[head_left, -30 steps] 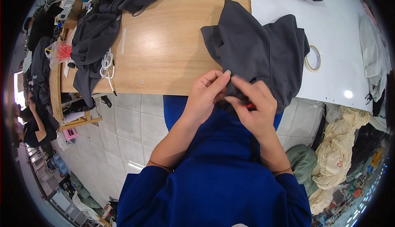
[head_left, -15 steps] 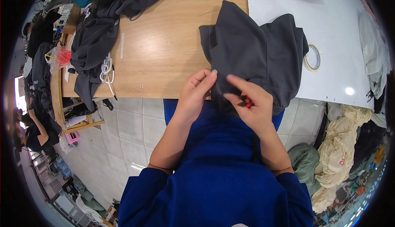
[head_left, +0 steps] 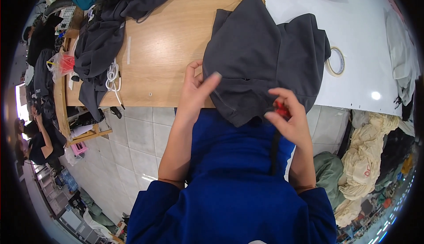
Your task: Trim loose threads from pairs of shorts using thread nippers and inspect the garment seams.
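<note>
A dark grey garment (head_left: 247, 40) lies bunched across the join of the wooden and white tabletops, its lower part hanging over the front edge toward my lap. My left hand (head_left: 194, 89) is at its left edge, thumb over the cloth and fingers curled behind it. Over the garment's lower right part is my right hand (head_left: 291, 118), thumb and forefinger apart. Tucked in its palm is a small red-handled tool (head_left: 281, 108) that looks like thread snips; most of it is hidden by the fingers. A short slit or seam line crosses the cloth between the hands.
A roll of tape (head_left: 335, 62) lies right of the garment. More dark grey clothing (head_left: 99, 45) and a white cord (head_left: 113, 78) are at the left. Cream cloth (head_left: 364, 155) is heaped below the table's right side. Another person (head_left: 42, 133) sits far left.
The garment has been spread and shifted left, showing the slit line. My left hand has moved left and its thumb now lies over the cloth. My right hand has drawn away to the right.
</note>
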{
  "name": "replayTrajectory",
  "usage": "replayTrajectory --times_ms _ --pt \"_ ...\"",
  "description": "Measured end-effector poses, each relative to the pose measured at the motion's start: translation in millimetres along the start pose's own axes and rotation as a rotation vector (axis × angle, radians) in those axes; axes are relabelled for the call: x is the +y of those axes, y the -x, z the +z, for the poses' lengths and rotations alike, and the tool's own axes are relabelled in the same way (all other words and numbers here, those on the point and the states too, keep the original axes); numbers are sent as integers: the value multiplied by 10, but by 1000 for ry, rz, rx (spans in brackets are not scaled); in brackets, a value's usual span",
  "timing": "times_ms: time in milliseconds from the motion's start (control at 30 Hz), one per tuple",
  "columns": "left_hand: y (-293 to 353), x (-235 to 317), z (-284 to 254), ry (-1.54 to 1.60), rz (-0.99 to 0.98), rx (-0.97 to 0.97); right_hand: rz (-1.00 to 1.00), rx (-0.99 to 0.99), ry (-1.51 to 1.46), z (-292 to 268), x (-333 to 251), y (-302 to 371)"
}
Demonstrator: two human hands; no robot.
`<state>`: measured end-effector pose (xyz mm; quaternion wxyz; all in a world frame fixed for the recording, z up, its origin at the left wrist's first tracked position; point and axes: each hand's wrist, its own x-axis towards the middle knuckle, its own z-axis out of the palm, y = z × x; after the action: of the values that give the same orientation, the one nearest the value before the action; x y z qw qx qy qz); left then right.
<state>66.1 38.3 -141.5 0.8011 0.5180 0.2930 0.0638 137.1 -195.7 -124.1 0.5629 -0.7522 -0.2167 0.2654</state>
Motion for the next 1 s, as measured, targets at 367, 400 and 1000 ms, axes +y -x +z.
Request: replayTrajectory --times_ms 367,400,1000 --pt "-186 -198 -189 -306 209 257 49 320 -72 91 344 -223" --pt "-204 -203 -253 -430 364 309 69 315 -95 84 367 -214" --pt "124 -81 -356 -1481 656 358 75 272 -181 44 313 -176"
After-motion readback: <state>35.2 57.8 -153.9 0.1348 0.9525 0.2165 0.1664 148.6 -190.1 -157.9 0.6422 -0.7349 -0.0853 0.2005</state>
